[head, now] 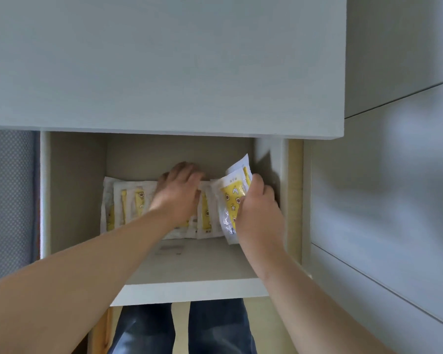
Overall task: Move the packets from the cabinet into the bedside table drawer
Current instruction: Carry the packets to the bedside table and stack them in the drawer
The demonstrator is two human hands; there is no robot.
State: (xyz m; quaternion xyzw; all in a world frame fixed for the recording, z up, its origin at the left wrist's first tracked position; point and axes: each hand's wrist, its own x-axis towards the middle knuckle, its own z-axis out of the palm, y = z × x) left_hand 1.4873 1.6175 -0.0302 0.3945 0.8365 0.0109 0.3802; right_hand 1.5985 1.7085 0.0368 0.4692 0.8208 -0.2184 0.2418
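Nearest me: the person's jeans (pixel 215 328), then the front edge of the cabinet shelf (pixel 197 264). The front half of the shelf carries only a faint smudge.

Right grip (pixel 256 208): near the shelf's right edge, thumb and fingers clamped on the lifted packets (pixel 232 198). There are at least two, fanned and tilted, with the lower corner just off the shelf or brushing it; I cannot tell which.

Left grip (pixel 179 192): mid-shelf, palm down on the row of packets (pixel 133 205). The fingers reach over the row's far tops and are blurred. Cannot tell whether they pinch anything or only press.

The row overlaps along the back edge, running from the back-left part towards the right grip and stopping short of the back wall (pixel 164 152). No bedside drawer is in view.

Handling, judged:
- Thin, flat sachets with white borders, yellow print and a glossy film. Probably light and limp.
- The slick film will likely let stacked ones slide over each other.
- Best hold: pinch across the sealed border, several squared together, thumb on the face.
- Not fragile, though they crumple easily.
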